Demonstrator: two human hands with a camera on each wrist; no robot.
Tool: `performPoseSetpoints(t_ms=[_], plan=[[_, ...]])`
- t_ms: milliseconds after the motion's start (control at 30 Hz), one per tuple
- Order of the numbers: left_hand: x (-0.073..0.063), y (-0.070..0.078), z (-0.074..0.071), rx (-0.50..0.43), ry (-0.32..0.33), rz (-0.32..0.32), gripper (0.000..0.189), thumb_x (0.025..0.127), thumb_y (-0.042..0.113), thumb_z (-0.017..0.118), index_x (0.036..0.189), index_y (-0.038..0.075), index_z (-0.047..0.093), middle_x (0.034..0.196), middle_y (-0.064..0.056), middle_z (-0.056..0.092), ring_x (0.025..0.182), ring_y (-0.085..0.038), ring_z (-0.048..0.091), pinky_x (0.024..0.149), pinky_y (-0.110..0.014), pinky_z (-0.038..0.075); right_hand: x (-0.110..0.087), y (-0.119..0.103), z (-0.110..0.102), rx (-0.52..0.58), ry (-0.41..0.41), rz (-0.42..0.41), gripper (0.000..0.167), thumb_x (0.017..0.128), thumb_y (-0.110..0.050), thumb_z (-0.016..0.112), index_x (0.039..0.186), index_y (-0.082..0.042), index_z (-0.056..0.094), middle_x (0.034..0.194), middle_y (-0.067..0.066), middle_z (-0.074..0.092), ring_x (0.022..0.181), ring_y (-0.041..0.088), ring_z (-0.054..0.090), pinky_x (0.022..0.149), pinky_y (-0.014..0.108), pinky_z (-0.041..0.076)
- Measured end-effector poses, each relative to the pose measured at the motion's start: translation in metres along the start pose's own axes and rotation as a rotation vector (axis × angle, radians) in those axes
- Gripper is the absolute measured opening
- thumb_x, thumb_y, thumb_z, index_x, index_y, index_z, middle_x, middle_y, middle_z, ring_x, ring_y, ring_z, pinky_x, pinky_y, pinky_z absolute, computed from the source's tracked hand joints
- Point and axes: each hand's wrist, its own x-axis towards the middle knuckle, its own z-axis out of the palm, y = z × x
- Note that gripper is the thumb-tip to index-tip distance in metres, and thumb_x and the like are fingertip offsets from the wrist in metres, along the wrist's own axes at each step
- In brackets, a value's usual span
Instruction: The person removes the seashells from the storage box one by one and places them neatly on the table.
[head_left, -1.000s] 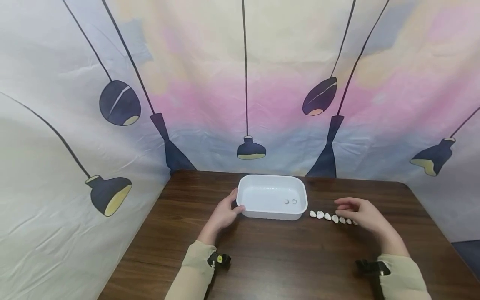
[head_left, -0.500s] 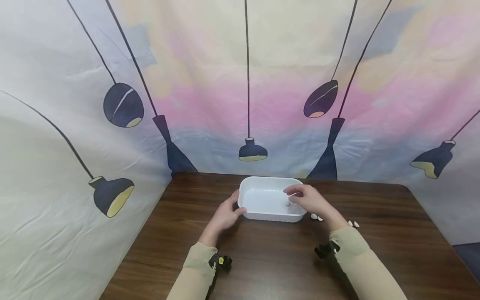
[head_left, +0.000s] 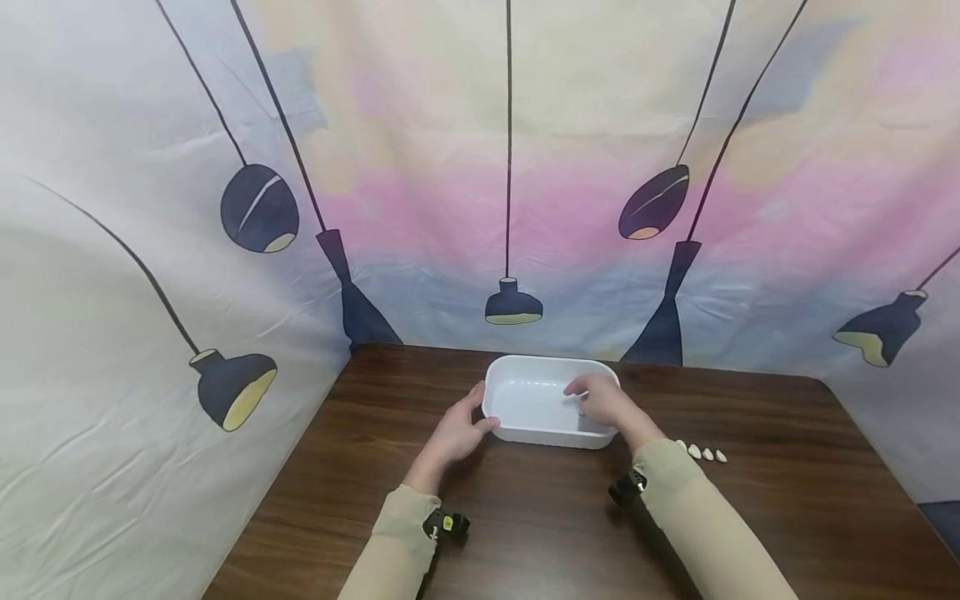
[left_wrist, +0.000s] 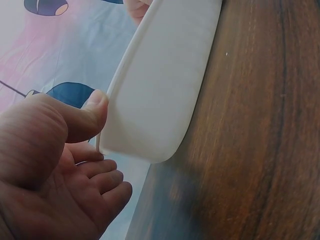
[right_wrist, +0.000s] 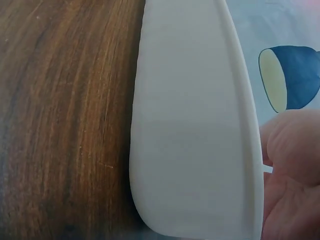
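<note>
A white rectangular tray (head_left: 525, 408) stands on the brown wooden table. My left hand (head_left: 457, 432) grips its left end, the thumb (left_wrist: 95, 107) on the rim and the other fingers by the outer side. Inside the tray, toward its right end, my right hand (head_left: 603, 402) reaches down with bent fingers. A small white spot shows by those fingertips in the head view; whether they hold something is hidden. To the right of the tray, small white shell-like pieces (head_left: 707, 454) lie in a row, partly covered by the right forearm. In the right wrist view the tray's wall hides the fingertips.
The wooden table (head_left: 525, 517) reaches back to a painted cloth backdrop (head_left: 435, 208) with hanging lamps on it. Another cloth (head_left: 112, 375) closes off the left side. Each wrist wears a black camera mount (head_left: 446, 525).
My right hand has moved left from the row of shell-like pieces into the tray, and over the last half second has lowered deeper. The left hand keeps its grip on the tray.
</note>
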Motion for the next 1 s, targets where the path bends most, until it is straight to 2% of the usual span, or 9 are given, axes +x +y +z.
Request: performPoseSetpoints(t_ms=[133,233,367,500,667,833,900,1000], plan=[[0.001,-0.001,0.001,-0.001,0.0,-0.015,0.074,0.104,0.015,0.07,0.165,-0.001,0.032,0.173,-0.015,0.03,0.16,-0.033,0.027,0.129,-0.053,0.025,0.002,-0.001,0.001,-0.003,-0.009,0.023,0.042,0.084,0.016,0.05,0.114,0.005,0.077,0.12,0.025,0.074,0.115,0.04,0.069,0.095,0.048,0.058],[0.001,-0.001,0.001,-0.005,0.003,-0.019,0.074,0.104,0.015,0.07,0.166,-0.001,0.033,0.173,-0.015,0.03,0.16,-0.033,0.027,0.129,-0.053,0.025,0.004,-0.001,0.004,0.009,-0.018,0.002,0.039,0.086,0.016,0.052,0.114,0.006,0.077,0.119,0.023,0.075,0.114,0.039,0.07,0.094,0.046,0.058],[0.001,-0.002,0.0,-0.016,0.006,-0.021,0.073,0.105,0.015,0.07,0.166,-0.001,0.033,0.173,-0.015,0.03,0.16,-0.034,0.027,0.129,-0.054,0.025,0.008,-0.001,0.009,0.058,-0.045,-0.03,0.036,0.089,0.015,0.056,0.117,0.005,0.077,0.118,0.021,0.076,0.111,0.034,0.071,0.09,0.04,0.057],[0.001,-0.001,0.0,-0.018,0.004,-0.017,0.073,0.105,0.014,0.07,0.165,-0.002,0.032,0.173,-0.016,0.029,0.16,-0.034,0.027,0.129,-0.054,0.025,0.011,0.0,0.015,0.12,-0.077,-0.038,0.041,0.088,0.017,0.056,0.12,0.003,0.077,0.118,0.016,0.076,0.105,0.027,0.071,0.085,0.034,0.055],[0.001,-0.001,0.0,-0.008,-0.002,-0.022,0.074,0.104,0.014,0.071,0.165,-0.002,0.032,0.173,-0.015,0.03,0.16,-0.033,0.027,0.129,-0.053,0.025,0.015,0.0,0.02,0.198,-0.131,-0.061,0.049,0.086,0.018,0.058,0.126,-0.003,0.077,0.121,0.01,0.076,0.109,0.024,0.07,0.096,0.041,0.057],[0.001,-0.001,0.001,-0.007,-0.009,-0.021,0.074,0.104,0.015,0.07,0.166,-0.001,0.032,0.174,-0.014,0.029,0.16,-0.032,0.027,0.129,-0.053,0.025,0.016,0.001,0.021,0.13,-0.068,-0.057,0.043,0.087,0.013,0.062,0.122,-0.006,0.079,0.121,0.01,0.075,0.111,0.028,0.067,0.103,0.05,0.054],[0.001,-0.001,0.001,-0.007,-0.006,-0.018,0.074,0.105,0.015,0.07,0.166,-0.001,0.032,0.174,-0.015,0.029,0.16,-0.032,0.027,0.129,-0.053,0.025,0.016,0.001,0.02,0.085,-0.045,-0.048,0.038,0.087,0.011,0.064,0.118,-0.005,0.079,0.118,0.011,0.076,0.108,0.028,0.066,0.102,0.051,0.054],[-0.001,-0.001,0.001,0.008,-0.006,-0.022,0.075,0.104,0.017,0.071,0.166,0.0,0.032,0.174,-0.015,0.029,0.16,-0.033,0.028,0.128,-0.054,0.026,0.014,0.0,0.021,0.058,-0.056,-0.01,0.035,0.085,0.011,0.067,0.114,-0.005,0.08,0.114,0.01,0.076,0.103,0.026,0.066,0.098,0.048,0.056]])
